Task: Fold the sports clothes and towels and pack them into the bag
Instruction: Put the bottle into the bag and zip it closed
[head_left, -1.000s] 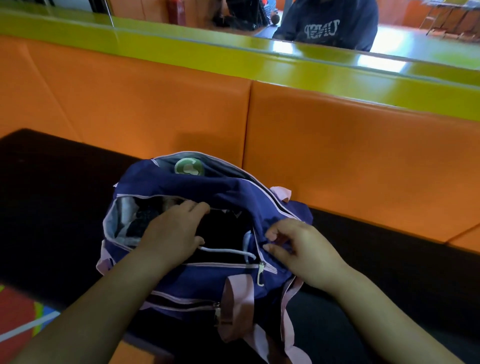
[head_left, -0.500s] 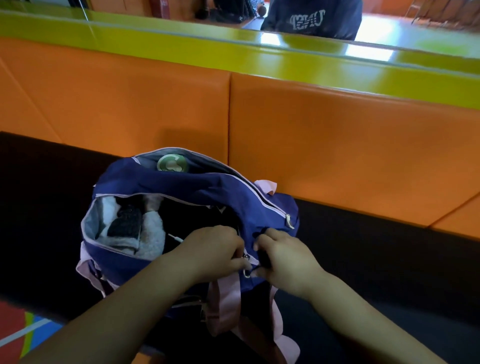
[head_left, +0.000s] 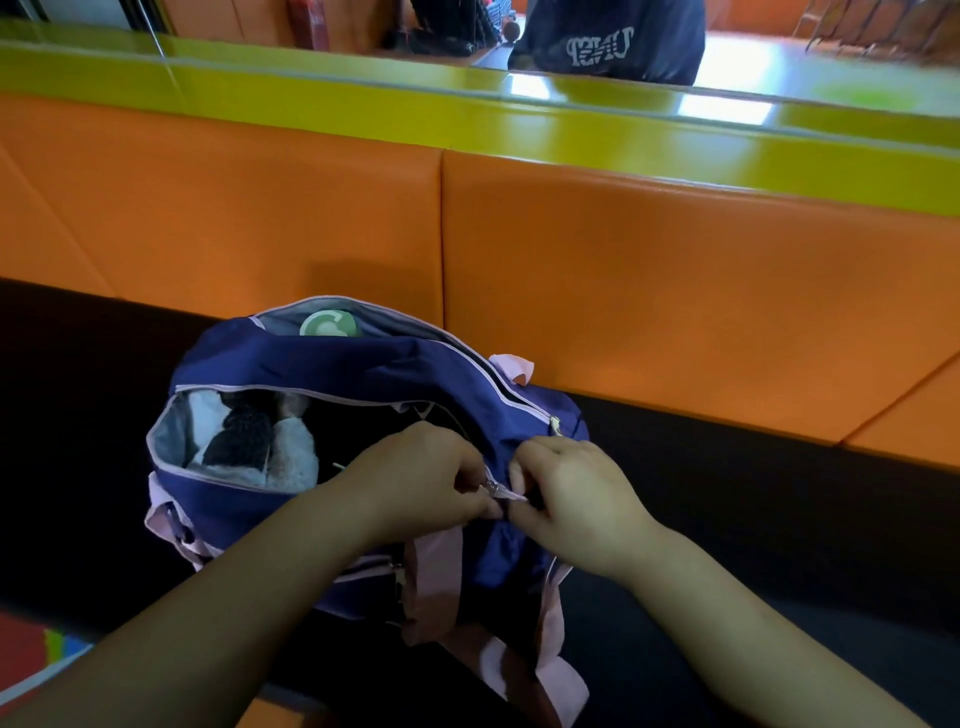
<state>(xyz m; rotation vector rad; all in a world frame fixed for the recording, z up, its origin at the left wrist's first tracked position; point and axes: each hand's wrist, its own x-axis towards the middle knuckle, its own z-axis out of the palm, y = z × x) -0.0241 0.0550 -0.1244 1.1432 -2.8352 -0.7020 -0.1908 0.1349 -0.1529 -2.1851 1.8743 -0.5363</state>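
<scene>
A navy sports bag (head_left: 343, 371) with pink trim and pink straps (head_left: 434, 577) sits on a black bench seat. Its main compartment gapes at the left, showing folded grey, white and dark clothes (head_left: 244, 441). A pale green round lid (head_left: 329, 325) shows in the bag's rear pocket. My left hand (head_left: 415, 483) pinches the metal zipper pull (head_left: 491, 487) at the right end of the opening. My right hand (head_left: 576, 499) grips the bag fabric just beside the pull, fingertips nearly touching the left hand.
The black seat (head_left: 727, 478) runs left to right under the bag. Orange padded backrests (head_left: 649, 270) rise right behind it, topped by a yellow-green ledge (head_left: 363, 98). A mirror above shows a person's dark sweatshirt (head_left: 608, 41). Coloured floor (head_left: 36, 644) shows at lower left.
My left hand left the bag's opening and moved right onto the zipper pull. My right hand shifted slightly to hold the fabric beside it. The clothes inside became visible.
</scene>
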